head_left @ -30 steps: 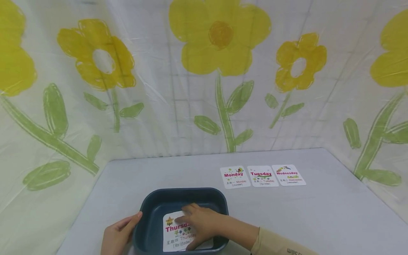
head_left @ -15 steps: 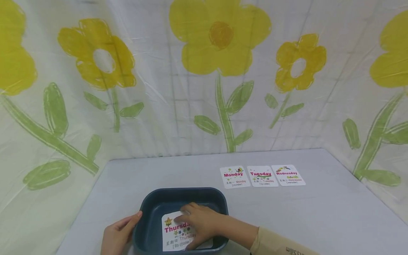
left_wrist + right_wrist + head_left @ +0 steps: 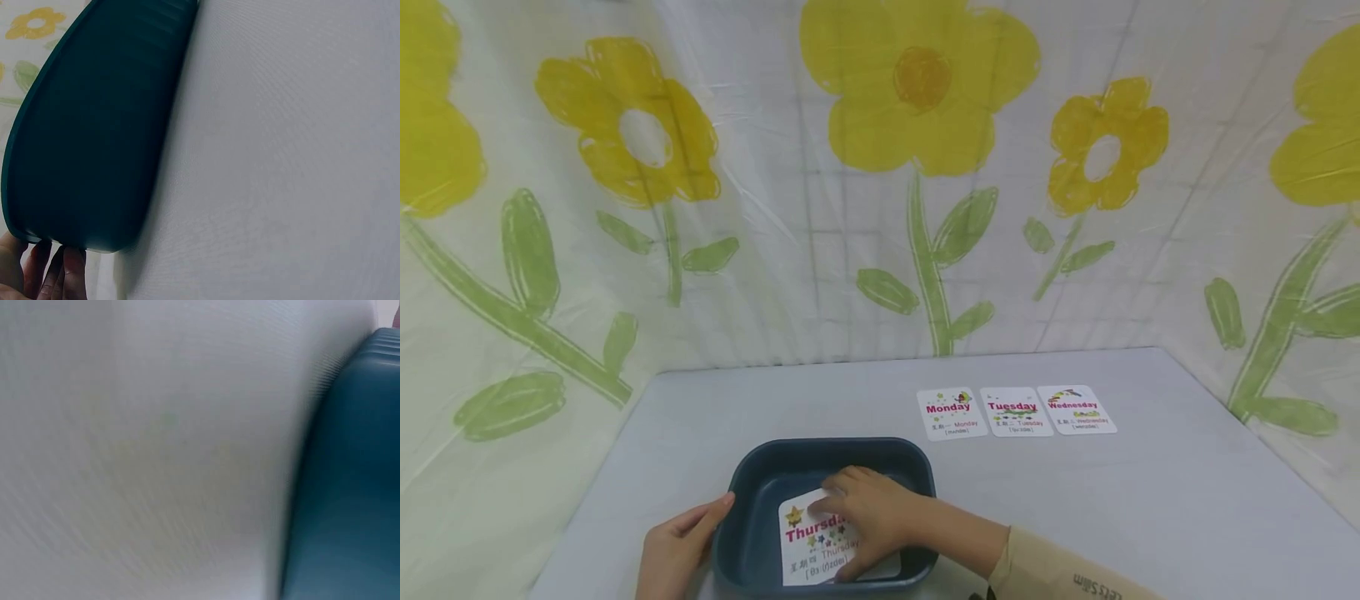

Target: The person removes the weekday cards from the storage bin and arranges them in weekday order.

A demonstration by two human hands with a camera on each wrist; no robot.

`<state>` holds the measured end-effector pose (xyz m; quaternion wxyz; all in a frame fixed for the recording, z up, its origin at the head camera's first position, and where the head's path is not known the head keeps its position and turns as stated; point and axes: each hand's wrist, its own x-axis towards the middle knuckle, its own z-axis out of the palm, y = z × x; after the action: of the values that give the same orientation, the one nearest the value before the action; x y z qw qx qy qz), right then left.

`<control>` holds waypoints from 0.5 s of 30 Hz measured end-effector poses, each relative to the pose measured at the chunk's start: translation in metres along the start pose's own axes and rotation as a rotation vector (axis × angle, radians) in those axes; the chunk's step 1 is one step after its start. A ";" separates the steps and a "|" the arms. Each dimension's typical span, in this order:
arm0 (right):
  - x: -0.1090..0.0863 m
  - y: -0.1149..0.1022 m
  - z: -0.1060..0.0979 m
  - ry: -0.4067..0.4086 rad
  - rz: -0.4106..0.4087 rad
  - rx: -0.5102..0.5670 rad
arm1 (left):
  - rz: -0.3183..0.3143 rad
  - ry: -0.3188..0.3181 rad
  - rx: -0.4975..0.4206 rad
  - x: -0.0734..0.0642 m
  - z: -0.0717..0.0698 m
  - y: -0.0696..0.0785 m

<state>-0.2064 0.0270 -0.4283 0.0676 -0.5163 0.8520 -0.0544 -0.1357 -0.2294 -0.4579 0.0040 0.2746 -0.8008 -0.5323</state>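
A dark blue rectangular tray (image 3: 752,533) stands at the front of the table in the head view. My left hand (image 3: 677,546) holds its left side, thumb at the rim; in the left wrist view the fingertips (image 3: 74,265) meet the tray's outer wall (image 3: 87,144). Inside the tray, my right hand (image 3: 880,521) spans a white card printed "Thursday" (image 3: 812,546), gripping it between thumb and fingers. The hand covers the card's right part. More white card (image 3: 883,569) shows under the palm. The right wrist view has only the tray's outer side (image 3: 356,487) and tabletop.
Farther back on the light grey table (image 3: 1150,500), three cards lie in a row: Monday (image 3: 952,415), Tuesday (image 3: 1017,412) and Wednesday (image 3: 1077,410). A white curtain (image 3: 760,250) with yellow flowers hangs behind the table.
The Thursday card has shifted slightly left and tipped a little, with my right hand's fingers moving slightly up with it. My left hand stays at the tray's side.
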 end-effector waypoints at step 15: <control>-0.005 -0.001 -0.025 0.006 0.014 0.055 | 0.001 0.000 0.005 0.000 0.001 0.001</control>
<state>-0.2077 0.0317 -0.4037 0.0799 -0.5082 0.8539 -0.0790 -0.1359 -0.2280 -0.4579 0.0036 0.2740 -0.8022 -0.5304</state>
